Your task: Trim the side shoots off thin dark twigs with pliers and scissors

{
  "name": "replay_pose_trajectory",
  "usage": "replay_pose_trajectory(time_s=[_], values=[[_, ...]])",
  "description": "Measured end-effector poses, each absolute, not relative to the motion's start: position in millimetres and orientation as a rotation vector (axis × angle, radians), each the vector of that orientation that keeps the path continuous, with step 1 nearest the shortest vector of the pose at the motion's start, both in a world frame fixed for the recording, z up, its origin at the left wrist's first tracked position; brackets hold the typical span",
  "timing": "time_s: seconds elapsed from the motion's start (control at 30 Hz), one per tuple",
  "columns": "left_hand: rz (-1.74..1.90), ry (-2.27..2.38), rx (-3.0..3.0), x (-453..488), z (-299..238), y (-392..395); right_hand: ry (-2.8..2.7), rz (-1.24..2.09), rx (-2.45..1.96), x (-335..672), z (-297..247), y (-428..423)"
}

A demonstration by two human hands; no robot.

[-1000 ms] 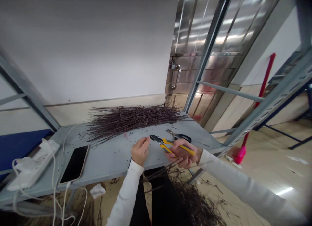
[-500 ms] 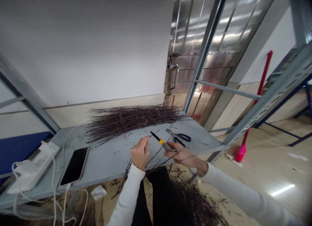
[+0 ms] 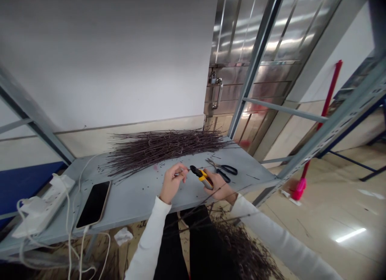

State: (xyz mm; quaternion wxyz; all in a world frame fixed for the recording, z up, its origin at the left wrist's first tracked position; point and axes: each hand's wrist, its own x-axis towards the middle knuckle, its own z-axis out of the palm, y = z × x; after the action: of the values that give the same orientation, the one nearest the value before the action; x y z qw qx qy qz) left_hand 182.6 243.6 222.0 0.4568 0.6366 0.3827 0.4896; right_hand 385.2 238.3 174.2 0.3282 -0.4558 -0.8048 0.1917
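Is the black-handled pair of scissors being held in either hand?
No, the black-handled scissors lie on the grey metal table beyond the right hand, which grips yellow-and-black pliers.

twig [image 3: 181, 171] at left hand [image 3: 171, 183] blurred, pliers [image 3: 201, 176] handles hidden in right hand [image 3: 221, 186]

Yellow-and-black-handled metal cutting pliers [image 3: 202, 177], dark purplish-brown heap of thin twigs [image 3: 163, 146], black-handled scissors [image 3: 224, 169], black slab smartphone [image 3: 93, 204], pale grey metal shelf [image 3: 135, 195], white sleeves.
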Motion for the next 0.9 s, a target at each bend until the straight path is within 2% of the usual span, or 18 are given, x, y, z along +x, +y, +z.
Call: replay_pose_trajectory(time_s=[0.43, 0.7, 0.77, 0.9], values=[[1.031, 0.727, 1.306, 178.4, 210.7, 255.0, -2.160, 0.669, -1.118, 376.2, 203.0, 218.7], [1.134, 0.737, 1.336, 181.6, 216.5, 239.4, -1.973, 0.971, -1.104, 374.4, 191.6, 206.4], [1.205, 0.761, 1.357, 181.8, 222.4, 229.8, -1.968, 0.888, -1.174, 375.7, 192.1, 203.2], [1.369, 0.919, 1.426, 188.1, 231.5, 206.4, -2.004, 0.406, -1.329, 379.2, 201.5, 197.2]])
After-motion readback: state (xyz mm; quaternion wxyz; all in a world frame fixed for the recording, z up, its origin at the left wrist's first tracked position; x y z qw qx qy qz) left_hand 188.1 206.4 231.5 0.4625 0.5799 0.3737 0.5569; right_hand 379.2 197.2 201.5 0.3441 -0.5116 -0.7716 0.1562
